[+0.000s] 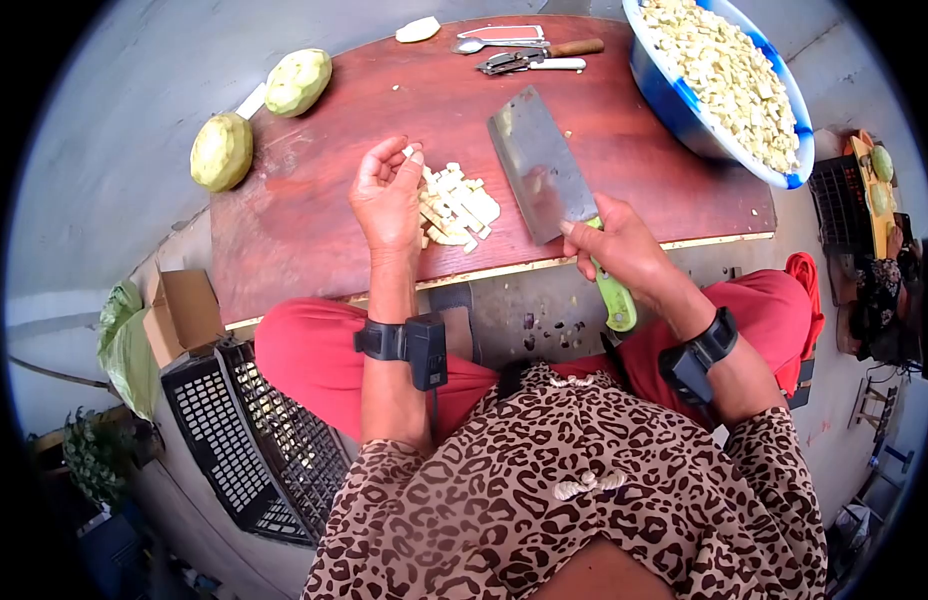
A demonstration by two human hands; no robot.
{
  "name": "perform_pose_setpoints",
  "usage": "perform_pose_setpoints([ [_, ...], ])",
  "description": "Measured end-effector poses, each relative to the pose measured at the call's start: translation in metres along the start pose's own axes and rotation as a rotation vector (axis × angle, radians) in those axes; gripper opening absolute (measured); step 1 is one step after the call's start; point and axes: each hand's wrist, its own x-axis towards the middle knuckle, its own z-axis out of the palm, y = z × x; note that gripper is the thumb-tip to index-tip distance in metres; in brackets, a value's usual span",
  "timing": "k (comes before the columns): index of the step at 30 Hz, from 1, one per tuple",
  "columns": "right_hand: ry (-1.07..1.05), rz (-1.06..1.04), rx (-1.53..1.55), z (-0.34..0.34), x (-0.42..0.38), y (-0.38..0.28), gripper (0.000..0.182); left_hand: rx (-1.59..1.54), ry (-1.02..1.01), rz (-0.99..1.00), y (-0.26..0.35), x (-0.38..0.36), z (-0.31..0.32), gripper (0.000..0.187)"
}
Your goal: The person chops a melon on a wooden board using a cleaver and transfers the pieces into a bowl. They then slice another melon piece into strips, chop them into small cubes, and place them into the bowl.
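My right hand (619, 245) is wrapped round the green handle of a cleaver (544, 165). The wide blade points up and to the left, above the red board (314, 220). Just right of my left hand (389, 190) lies a small heap of pale diced pieces (454, 205), with a larger cut piece at its right side. My left fingers are curled, thumb near the index finger, and a small pale bit shows at their tips. The cleaver blade is apart from the diced heap.
A blue and white basin (681, 108) full of diced pieces stands at the upper right. Two peeled round vegetables (299, 82) are at the upper left. Knives (544, 64), a spoon (471, 45) and a pale slice (418, 29) lie at the far edge. A black crate (229, 440) stands lower left.
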Motion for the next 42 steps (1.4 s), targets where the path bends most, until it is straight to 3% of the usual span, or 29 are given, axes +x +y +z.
perform_pose_setpoints([
  [9, -0.004, -0.024, -0.097, 0.001, 0.003, 0.001, 0.021, 0.100, -0.026, -0.054, 0.005, -0.006, -0.006, 0.018],
  [18, 0.004, -0.138, -0.211, 0.004, 0.005, 0.012, 0.021, 0.463, -0.117, 0.279, -0.007, 0.005, -0.024, 0.012],
  [21, 0.008, -0.212, -0.227, 0.007, 0.001, 0.009, 0.023, 0.366, -0.041, 0.229, 0.008, 0.003, -0.021, 0.008],
  [26, -0.103, -0.253, -0.236, 0.032, -0.004, 0.008, 0.026, 0.215, 0.182, 0.340, 0.056, 0.005, -0.027, 0.011],
  [29, -0.133, -0.523, -0.403, 0.053, 0.001, 0.020, 0.028, 0.237, 0.276, 0.337, 0.073, 0.006, -0.036, 0.013],
  [32, -0.260, -0.358, -0.512, 0.068, 0.003, 0.016, 0.030, 0.162, 0.272, 0.310, 0.061, 0.006, -0.047, 0.014],
  [36, -0.237, -0.421, -0.489, 0.083, 0.016, 0.034, 0.030, 0.174, 0.271, 0.247, 0.038, -0.002, -0.050, 0.010],
  [42, -0.162, -0.218, -0.473, 0.070, 0.014, 0.018, 0.031, 0.232, 0.234, 0.166, 0.011, -0.010, -0.049, 0.008],
])
